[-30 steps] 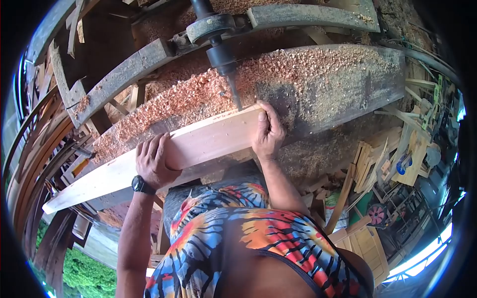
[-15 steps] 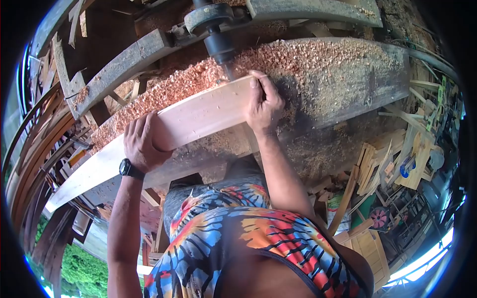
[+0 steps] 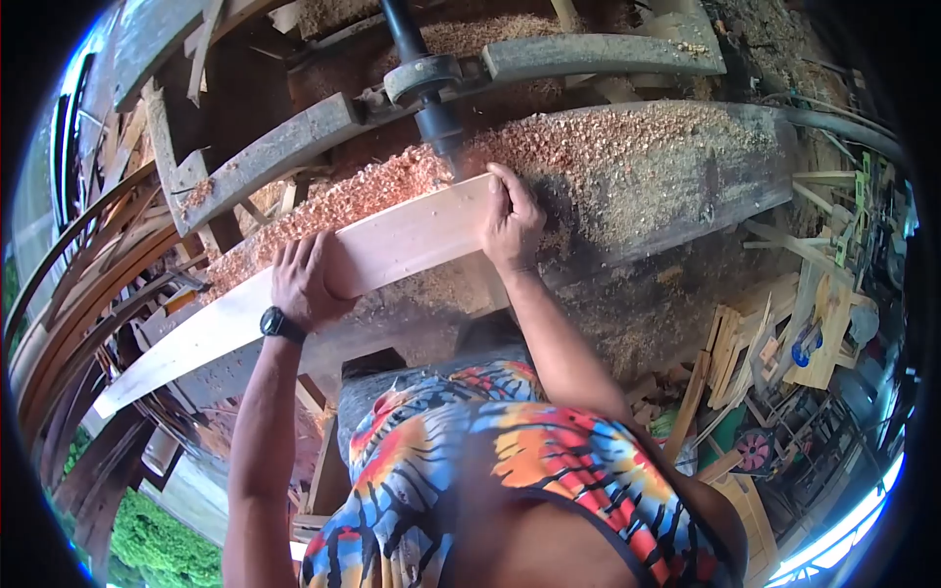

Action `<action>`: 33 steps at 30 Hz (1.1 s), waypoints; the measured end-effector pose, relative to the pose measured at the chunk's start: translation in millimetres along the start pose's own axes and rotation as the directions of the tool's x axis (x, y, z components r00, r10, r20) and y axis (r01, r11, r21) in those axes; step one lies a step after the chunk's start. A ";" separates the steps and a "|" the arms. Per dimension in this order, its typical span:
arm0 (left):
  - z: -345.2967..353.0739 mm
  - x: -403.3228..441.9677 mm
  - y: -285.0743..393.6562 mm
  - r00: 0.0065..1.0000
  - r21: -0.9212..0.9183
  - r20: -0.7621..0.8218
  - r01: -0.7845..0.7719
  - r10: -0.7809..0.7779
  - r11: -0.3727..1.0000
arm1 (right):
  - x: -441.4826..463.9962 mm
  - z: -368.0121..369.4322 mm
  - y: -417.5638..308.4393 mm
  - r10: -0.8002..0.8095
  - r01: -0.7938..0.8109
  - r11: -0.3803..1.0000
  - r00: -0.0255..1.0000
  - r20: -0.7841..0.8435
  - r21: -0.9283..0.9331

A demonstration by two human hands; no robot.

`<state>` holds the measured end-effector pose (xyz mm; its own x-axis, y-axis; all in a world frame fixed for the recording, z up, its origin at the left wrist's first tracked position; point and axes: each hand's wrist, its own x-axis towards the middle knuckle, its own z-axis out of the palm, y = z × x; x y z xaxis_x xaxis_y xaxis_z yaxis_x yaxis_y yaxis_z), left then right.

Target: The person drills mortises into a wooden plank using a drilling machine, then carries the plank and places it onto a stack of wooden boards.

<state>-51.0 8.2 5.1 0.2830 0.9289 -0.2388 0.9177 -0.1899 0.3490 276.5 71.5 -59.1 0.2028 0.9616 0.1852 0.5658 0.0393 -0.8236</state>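
Observation:
A long pale wooden board [image 3: 417, 235] lies across the workbench, its far edge against a dark drill chuck [image 3: 438, 122] on a horizontal shaft. The bit at the chuck's tip meets the board near its right end; the exact contact is buried in shavings. My left hand [image 3: 312, 284], with a black watch on the wrist, grips the board around its middle, fingers over the far edge and thumb on the face. At the right end, my right hand [image 3: 512, 218] is closed on the board, fingers curled over its end beside the bit.
Reddish wood shavings [image 3: 363, 196] are heaped along the bench [image 3: 676, 211] behind the board. A curved wooden beam [image 3: 608, 56] runs past the shaft. Offcuts [image 3: 730, 353] and a small pink fan [image 3: 753, 449] lie at the right; bent wood strips [image 3: 83, 284] stand at the left.
The board's right end and both hands appear slightly lower and farther left in view. The chuck and bench have also shifted downward in view, so the camera has moved. Both hands keep their hold.

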 end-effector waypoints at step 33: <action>-72.6 -394.1 -554.0 -0.294 -0.802 0.322 0.421 -0.900 -0.424 | 14.2 29.1 -3.4 0.590 -0.776 0.435 0.628 -0.507 -0.456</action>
<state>-691.2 -229.6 -28.3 -0.8194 -0.2049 -0.5353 -0.4939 0.7264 0.4779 254.2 92.9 -69.3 0.8664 0.4896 -0.0977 0.4531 -0.8533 -0.2579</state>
